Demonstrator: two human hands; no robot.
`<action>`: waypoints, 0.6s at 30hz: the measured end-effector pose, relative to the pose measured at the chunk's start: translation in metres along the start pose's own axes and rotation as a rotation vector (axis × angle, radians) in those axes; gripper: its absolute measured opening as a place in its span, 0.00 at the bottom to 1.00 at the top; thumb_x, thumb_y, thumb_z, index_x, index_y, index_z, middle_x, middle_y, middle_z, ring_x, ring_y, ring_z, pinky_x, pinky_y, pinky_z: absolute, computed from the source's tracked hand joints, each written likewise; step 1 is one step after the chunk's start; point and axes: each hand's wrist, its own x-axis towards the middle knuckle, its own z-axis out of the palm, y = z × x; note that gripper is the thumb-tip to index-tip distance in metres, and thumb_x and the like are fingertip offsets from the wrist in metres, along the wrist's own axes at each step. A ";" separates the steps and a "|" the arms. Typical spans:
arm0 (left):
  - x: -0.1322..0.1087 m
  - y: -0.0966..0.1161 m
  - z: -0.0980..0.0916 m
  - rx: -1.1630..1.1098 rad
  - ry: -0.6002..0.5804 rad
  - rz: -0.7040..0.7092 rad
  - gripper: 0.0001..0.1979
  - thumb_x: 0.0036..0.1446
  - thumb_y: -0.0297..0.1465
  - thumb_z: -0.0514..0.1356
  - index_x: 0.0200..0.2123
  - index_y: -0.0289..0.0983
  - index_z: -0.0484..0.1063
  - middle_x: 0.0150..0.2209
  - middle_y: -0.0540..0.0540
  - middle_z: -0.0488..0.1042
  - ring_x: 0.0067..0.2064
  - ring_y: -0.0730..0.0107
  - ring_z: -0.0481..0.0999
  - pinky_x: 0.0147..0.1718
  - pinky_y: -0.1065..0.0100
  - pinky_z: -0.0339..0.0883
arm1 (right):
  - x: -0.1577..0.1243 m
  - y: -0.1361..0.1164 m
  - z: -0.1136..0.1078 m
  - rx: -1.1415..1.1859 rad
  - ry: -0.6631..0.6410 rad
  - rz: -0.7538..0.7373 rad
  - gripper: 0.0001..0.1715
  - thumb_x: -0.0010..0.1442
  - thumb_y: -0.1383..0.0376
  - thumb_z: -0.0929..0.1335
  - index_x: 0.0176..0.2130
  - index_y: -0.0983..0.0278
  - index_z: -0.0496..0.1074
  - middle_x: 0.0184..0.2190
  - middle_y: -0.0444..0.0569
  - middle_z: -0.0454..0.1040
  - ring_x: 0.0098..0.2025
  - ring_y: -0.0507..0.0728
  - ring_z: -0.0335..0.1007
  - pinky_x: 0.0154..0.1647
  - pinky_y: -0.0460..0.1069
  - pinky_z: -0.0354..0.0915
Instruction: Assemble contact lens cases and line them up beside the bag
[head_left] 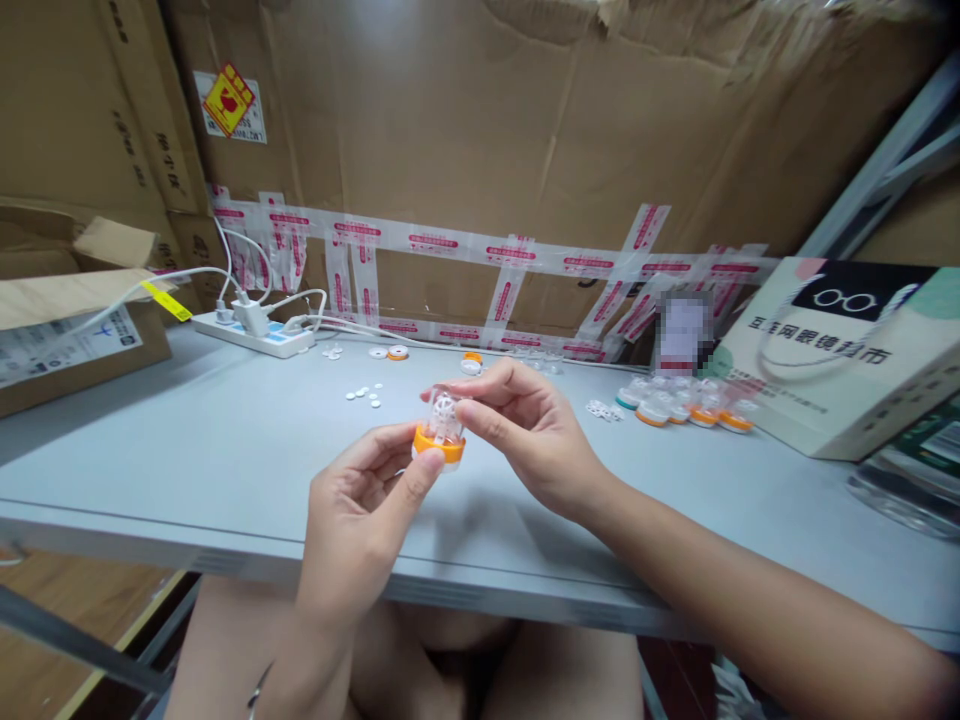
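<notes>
A small container (439, 446) with a clear domed cover, an orange band and a white base stands upright above the grey table, between both hands. Inside the cover shows a white piece with holes (444, 408). My left hand (367, 510) pinches the orange band and base between thumb and fingers. My right hand (525, 430) closes its thumb and fingers round the clear cover from the right. Beyond the hands, several small white discs (363, 393) lie on the table. A white and orange part (472, 363) sits behind the right hand's fingers.
At right are several similar containers (690, 405) with orange and green bands, a paper bag (825, 370) and a clear bottle (915, 470). White perforated pieces (604, 410) lie near them. A power strip (259, 335) and open carton (75, 330) stand left. Cardboard (450, 130) walls the back.
</notes>
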 end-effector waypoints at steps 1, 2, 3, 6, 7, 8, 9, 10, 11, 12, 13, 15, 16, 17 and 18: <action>0.000 0.000 0.000 -0.006 0.001 -0.001 0.08 0.51 0.31 0.67 0.36 0.39 0.78 0.34 0.50 0.81 0.36 0.73 0.79 0.37 0.77 0.73 | 0.000 0.000 0.000 0.005 0.005 -0.003 0.06 0.54 0.64 0.72 0.32 0.59 0.71 0.37 0.44 0.80 0.39 0.52 0.76 0.41 0.49 0.72; 0.000 0.001 0.000 -0.011 0.003 -0.005 0.08 0.50 0.31 0.68 0.36 0.39 0.78 0.34 0.50 0.81 0.36 0.73 0.79 0.38 0.77 0.73 | 0.000 0.001 0.001 0.008 0.010 -0.004 0.06 0.53 0.64 0.73 0.31 0.59 0.71 0.37 0.44 0.80 0.39 0.52 0.76 0.41 0.50 0.72; 0.000 0.001 0.001 -0.015 0.007 -0.007 0.08 0.50 0.31 0.68 0.36 0.38 0.78 0.34 0.50 0.81 0.35 0.73 0.79 0.37 0.77 0.74 | 0.000 0.001 0.001 0.009 0.015 -0.005 0.06 0.53 0.64 0.73 0.31 0.59 0.71 0.37 0.44 0.80 0.39 0.52 0.76 0.41 0.50 0.72; 0.001 0.001 0.001 -0.016 0.026 -0.010 0.08 0.50 0.32 0.67 0.36 0.37 0.78 0.33 0.49 0.80 0.35 0.71 0.79 0.37 0.75 0.74 | 0.001 0.002 0.002 0.012 0.026 -0.011 0.08 0.51 0.63 0.74 0.30 0.59 0.71 0.36 0.44 0.79 0.39 0.53 0.76 0.41 0.51 0.72; 0.001 0.001 0.001 -0.010 0.030 -0.012 0.09 0.51 0.32 0.67 0.36 0.37 0.77 0.33 0.48 0.80 0.35 0.71 0.80 0.37 0.75 0.74 | 0.001 0.002 0.002 0.015 0.026 -0.013 0.08 0.51 0.62 0.74 0.30 0.59 0.71 0.36 0.44 0.79 0.39 0.53 0.76 0.41 0.51 0.72; 0.001 0.001 0.000 0.001 0.033 -0.014 0.09 0.51 0.32 0.67 0.36 0.36 0.77 0.34 0.47 0.80 0.35 0.70 0.80 0.37 0.74 0.74 | 0.002 0.002 0.002 0.017 0.027 -0.015 0.09 0.50 0.62 0.74 0.30 0.59 0.71 0.36 0.44 0.79 0.39 0.53 0.75 0.41 0.51 0.71; 0.000 0.001 0.000 0.016 0.033 -0.015 0.09 0.51 0.33 0.67 0.36 0.36 0.77 0.34 0.47 0.81 0.36 0.69 0.80 0.37 0.73 0.74 | 0.002 0.002 0.002 0.016 0.032 -0.020 0.10 0.49 0.62 0.75 0.29 0.60 0.70 0.35 0.44 0.78 0.39 0.53 0.75 0.41 0.51 0.71; 0.000 0.001 0.001 0.035 0.027 -0.017 0.09 0.51 0.33 0.67 0.36 0.36 0.77 0.34 0.46 0.81 0.36 0.68 0.80 0.37 0.73 0.74 | 0.003 0.003 0.002 0.009 0.042 -0.026 0.11 0.48 0.61 0.75 0.29 0.60 0.70 0.33 0.43 0.77 0.38 0.53 0.75 0.41 0.51 0.71; 0.000 0.002 0.001 0.054 0.022 -0.019 0.10 0.51 0.33 0.66 0.36 0.36 0.77 0.34 0.46 0.81 0.36 0.67 0.80 0.37 0.72 0.75 | 0.003 0.003 0.002 -0.003 0.054 -0.032 0.12 0.48 0.61 0.76 0.28 0.60 0.69 0.31 0.42 0.76 0.37 0.53 0.74 0.40 0.51 0.70; 0.000 0.002 0.001 0.072 0.023 -0.019 0.10 0.51 0.34 0.66 0.36 0.36 0.77 0.35 0.45 0.81 0.36 0.66 0.80 0.37 0.71 0.75 | 0.003 0.004 0.002 -0.017 0.067 -0.036 0.13 0.47 0.61 0.76 0.27 0.60 0.69 0.29 0.41 0.75 0.37 0.52 0.74 0.40 0.50 0.70; 0.000 0.003 0.001 0.086 0.021 -0.022 0.10 0.51 0.34 0.66 0.36 0.36 0.77 0.35 0.45 0.81 0.36 0.66 0.80 0.37 0.71 0.75 | 0.003 0.004 0.002 -0.026 0.075 -0.039 0.13 0.46 0.61 0.76 0.27 0.60 0.69 0.28 0.41 0.74 0.36 0.52 0.73 0.39 0.49 0.70; 0.000 0.003 0.002 0.089 0.018 -0.026 0.09 0.51 0.34 0.67 0.36 0.36 0.77 0.35 0.45 0.81 0.36 0.66 0.80 0.36 0.71 0.74 | 0.003 0.005 0.001 -0.012 0.068 -0.033 0.13 0.47 0.62 0.76 0.27 0.59 0.69 0.28 0.40 0.73 0.36 0.51 0.72 0.39 0.48 0.69; 0.000 0.002 0.001 0.077 0.021 -0.025 0.09 0.51 0.34 0.66 0.36 0.36 0.77 0.34 0.46 0.81 0.36 0.67 0.80 0.36 0.72 0.74 | 0.002 0.006 0.000 0.009 0.050 -0.023 0.11 0.48 0.62 0.75 0.28 0.59 0.69 0.30 0.41 0.74 0.38 0.51 0.72 0.40 0.48 0.69; 0.000 0.002 0.001 0.060 0.022 -0.023 0.09 0.51 0.34 0.66 0.36 0.36 0.77 0.34 0.46 0.81 0.36 0.68 0.80 0.36 0.72 0.74 | 0.002 0.006 0.000 0.036 0.024 -0.008 0.10 0.50 0.62 0.74 0.29 0.59 0.70 0.34 0.41 0.76 0.40 0.51 0.72 0.42 0.48 0.68; 0.000 0.001 0.001 0.042 0.020 -0.020 0.09 0.51 0.34 0.66 0.36 0.37 0.77 0.34 0.46 0.81 0.35 0.68 0.79 0.36 0.72 0.74 | 0.001 0.007 -0.001 0.063 -0.005 0.010 0.08 0.53 0.61 0.73 0.31 0.58 0.70 0.37 0.42 0.76 0.42 0.51 0.72 0.44 0.49 0.68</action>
